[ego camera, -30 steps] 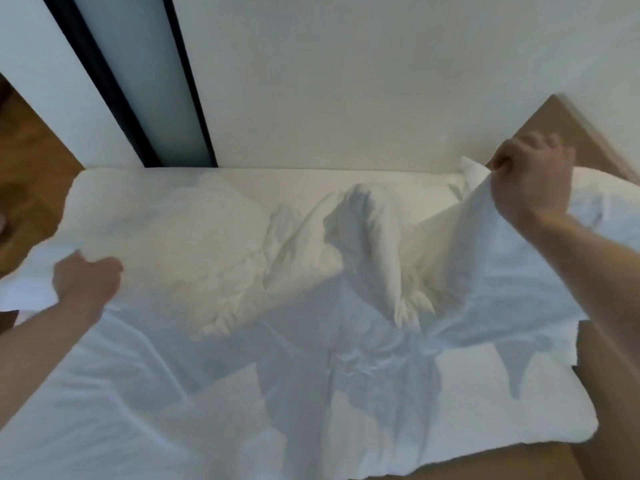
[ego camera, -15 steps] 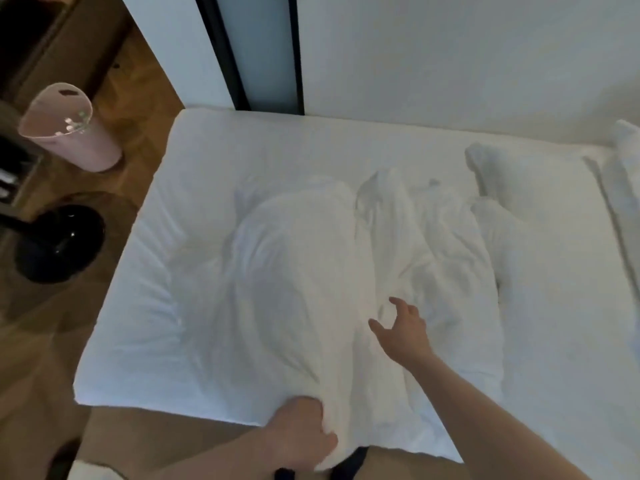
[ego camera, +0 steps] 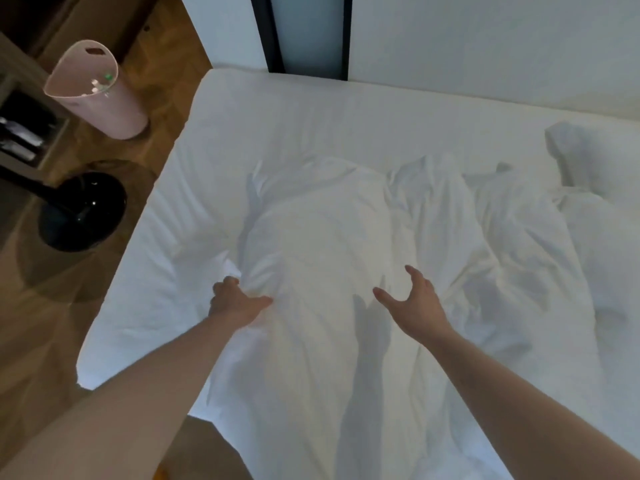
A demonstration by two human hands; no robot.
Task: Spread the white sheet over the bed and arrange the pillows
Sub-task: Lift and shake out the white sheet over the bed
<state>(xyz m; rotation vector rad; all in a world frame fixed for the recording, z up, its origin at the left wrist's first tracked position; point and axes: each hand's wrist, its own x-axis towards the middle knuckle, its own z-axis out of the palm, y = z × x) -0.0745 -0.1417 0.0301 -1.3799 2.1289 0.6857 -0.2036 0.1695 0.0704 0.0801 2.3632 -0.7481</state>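
The white sheet (ego camera: pixel 329 244) lies bunched and wrinkled across the middle of the bed (ego camera: pixel 277 112), which has a smooth white cover. My left hand (ego camera: pixel 235 301) is closed on a fold at the sheet's left edge. My right hand (ego camera: pixel 412 303) hovers just above the sheet, fingers spread, holding nothing. A white pillow (ego camera: pixel 585 157) lies at the far right, partly behind the rumpled sheet.
A pink bin (ego camera: pixel 97 91) stands on the wooden floor left of the bed. A black round base (ego camera: pixel 81 211) sits nearer me on the floor. A white wall and a dark-framed panel (ego camera: pixel 304 32) run behind the bed.
My left hand has moved up from the bed's near edge to a fold further in. My right hand has opened wider over the sheet. The view has shifted closer.
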